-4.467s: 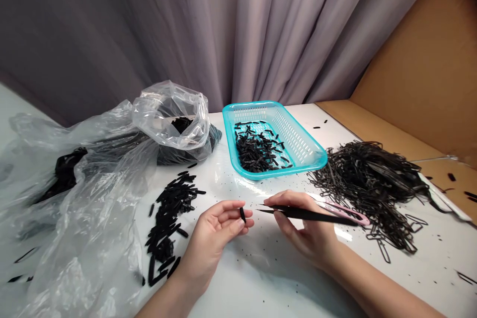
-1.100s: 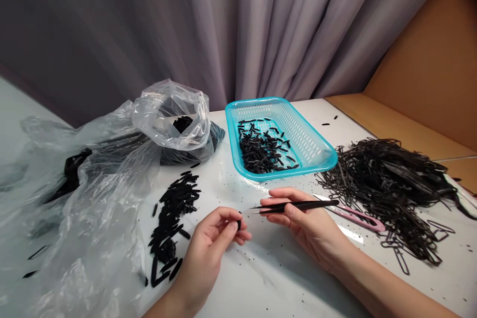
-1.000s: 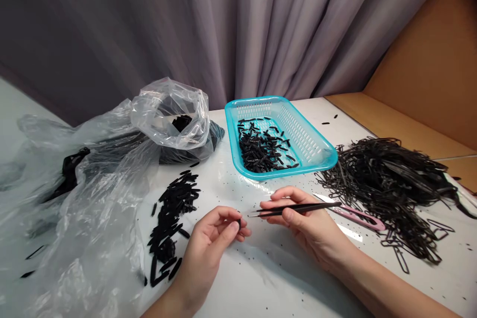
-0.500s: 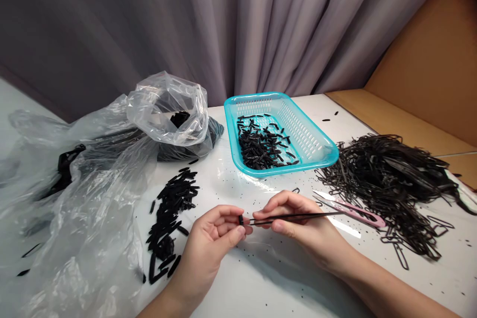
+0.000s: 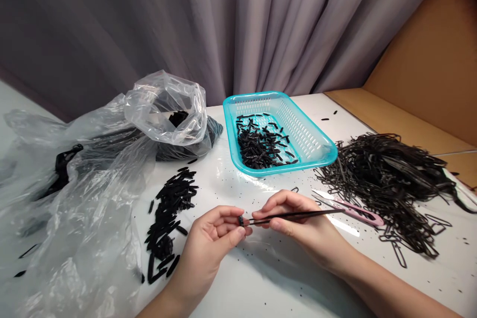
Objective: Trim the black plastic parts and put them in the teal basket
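Observation:
Between the thumb and fingers of my left hand (image 5: 218,236) is pinched a small black strip-like piece (image 5: 241,220). My right hand (image 5: 298,221) grips a pair of dark tweezers (image 5: 286,216), whose tips point left and reach the piece; whether they grasp it is too small to tell. Left of my left hand lies a loose pile of similar black pieces (image 5: 173,198). Beyond both hands, a turquoise basket (image 5: 316,159) holds many more black pieces (image 5: 257,149). Pink-handled snips (image 5: 359,211) rest just right of my right hand.
A tangled heap of black loops and strips (image 5: 391,174) covers the right side. Clear plastic bags (image 5: 97,228) spread over the left, one open with black pieces inside. Dark specks dot the white table (image 5: 261,278). Behind hangs a grey curtain (image 5: 253,25); cardboard (image 5: 428,49) stands at right.
Both hands stay nearly in place. The black piece in my left fingers and the tweezers have tilted slightly; the whole view has shifted a little.

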The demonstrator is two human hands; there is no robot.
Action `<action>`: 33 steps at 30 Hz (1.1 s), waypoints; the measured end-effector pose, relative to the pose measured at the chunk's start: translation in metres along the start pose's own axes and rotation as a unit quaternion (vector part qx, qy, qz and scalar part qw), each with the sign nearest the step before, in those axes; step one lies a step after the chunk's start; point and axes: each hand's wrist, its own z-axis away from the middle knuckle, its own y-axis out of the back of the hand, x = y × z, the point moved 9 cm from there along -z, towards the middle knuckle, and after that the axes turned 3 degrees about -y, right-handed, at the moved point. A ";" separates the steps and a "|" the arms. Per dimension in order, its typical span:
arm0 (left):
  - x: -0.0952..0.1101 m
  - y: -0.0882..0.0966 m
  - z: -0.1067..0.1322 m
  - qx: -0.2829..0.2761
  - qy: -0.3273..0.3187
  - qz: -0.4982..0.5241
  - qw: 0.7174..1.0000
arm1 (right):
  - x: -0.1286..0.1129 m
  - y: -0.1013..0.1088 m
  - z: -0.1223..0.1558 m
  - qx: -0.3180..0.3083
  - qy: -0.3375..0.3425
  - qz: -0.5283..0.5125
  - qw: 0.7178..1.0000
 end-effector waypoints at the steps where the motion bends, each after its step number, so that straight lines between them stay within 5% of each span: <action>1: 0.000 0.000 0.000 0.002 0.001 -0.003 1.000 | -0.001 0.000 0.000 0.000 0.001 0.001 1.000; 17: -0.002 0.001 0.000 -0.001 0.004 -0.014 1.000 | -0.002 0.002 0.000 0.007 0.005 0.024 1.000; 33: -0.002 0.000 0.001 -0.010 0.003 -0.032 0.999 | 0.010 0.003 -0.008 0.013 -0.043 -0.068 0.997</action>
